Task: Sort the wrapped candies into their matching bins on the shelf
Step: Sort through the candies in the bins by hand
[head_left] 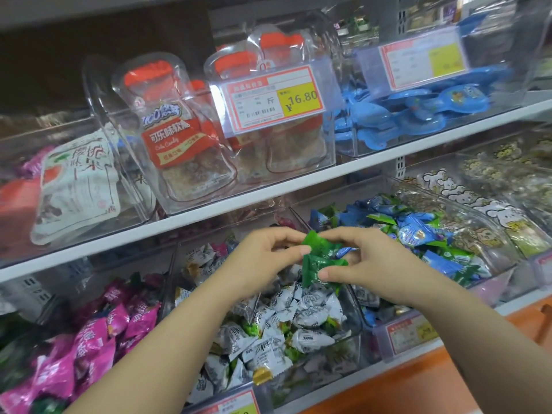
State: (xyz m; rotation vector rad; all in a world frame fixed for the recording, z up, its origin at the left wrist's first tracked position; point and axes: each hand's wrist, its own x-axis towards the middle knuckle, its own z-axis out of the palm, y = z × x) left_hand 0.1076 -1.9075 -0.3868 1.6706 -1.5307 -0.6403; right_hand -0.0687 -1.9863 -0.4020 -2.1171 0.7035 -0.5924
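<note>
Left hand [267,256] and right hand [369,262] close together, both pinching green candies [321,262] between thumb and fingertips. Candies held over bin [357,330] of white candies [310,316]. Blue-green candies [418,234] in next bin right, pink candies [89,339] left. Upper shelf: price tag [274,100] reads "¥16.80"; red-capped pouch [170,138] reads "Cola Candy"; blue packs [418,109] further right.

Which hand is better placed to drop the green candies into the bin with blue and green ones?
Right. The right hand, holding the green candies, is nearer that bin; the left hand would need to cross over.
</note>
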